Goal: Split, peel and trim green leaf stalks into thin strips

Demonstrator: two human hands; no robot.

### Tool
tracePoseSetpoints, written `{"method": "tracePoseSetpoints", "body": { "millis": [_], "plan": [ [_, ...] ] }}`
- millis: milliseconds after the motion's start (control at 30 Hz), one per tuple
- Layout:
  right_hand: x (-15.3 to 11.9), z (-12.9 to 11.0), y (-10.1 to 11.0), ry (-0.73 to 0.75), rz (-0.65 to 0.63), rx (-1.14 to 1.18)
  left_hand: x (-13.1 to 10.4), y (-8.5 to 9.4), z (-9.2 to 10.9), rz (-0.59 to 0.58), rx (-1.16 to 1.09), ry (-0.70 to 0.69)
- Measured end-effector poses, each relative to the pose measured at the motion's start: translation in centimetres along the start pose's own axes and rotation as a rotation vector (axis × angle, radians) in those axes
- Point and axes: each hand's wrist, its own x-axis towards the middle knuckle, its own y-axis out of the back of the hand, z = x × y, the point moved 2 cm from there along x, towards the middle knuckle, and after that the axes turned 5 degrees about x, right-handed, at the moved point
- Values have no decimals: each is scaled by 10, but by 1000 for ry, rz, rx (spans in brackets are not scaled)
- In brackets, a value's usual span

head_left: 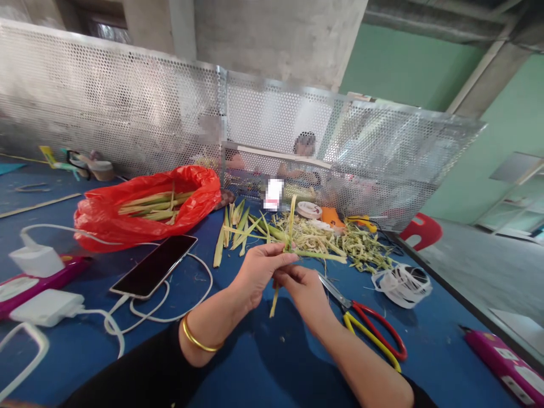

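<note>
My left hand (pixel 260 271), with a gold bangle at its wrist, pinches crossed green leaf strips (pixel 292 226) between thumb and fingers. One strip stands upright, another reaches right, and a third hangs below the hands. Just below and to the right, my right hand (pixel 304 289) has its fingers closed on the lower part of the strips, touching my left hand. Its fingertips are partly hidden. Scissors (pixel 348 303) with one red and one yellow handle lie beside my right hand. Behind the hands are loose green leaf pieces (pixel 240 224) and a pile of shredded strips (pixel 365 243).
A red plastic bag (pixel 102 207) of leaves, a phone (pixel 155 266) with white cables, and chargers (pixel 46 309) lie left. A white ribbon roll (pixel 403 286) and magenta power strip (pixel 505 360) are at right. Behind a perforated metal screen (pixel 276 113) sit two people.
</note>
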Motion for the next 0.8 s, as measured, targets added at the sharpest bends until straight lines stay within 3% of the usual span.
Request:
{"method": "tracePoseSetpoints", "body": {
  "millis": [167, 400, 633, 800],
  "plan": [
    [-4, -3, -4, 81, 50, 32, 1, 1, -1, -2, 38, 2],
    [-11, -5, -10, 52, -37, 65, 2, 10, 6, 111, 101, 77],
    [-20, -7, -16, -14, -73, 155, 3, 13, 16, 184, 183, -58],
    [-19, -7, -13, -9, -82, 135, 6, 14, 11, 119, 124, -23]
  ]
}}
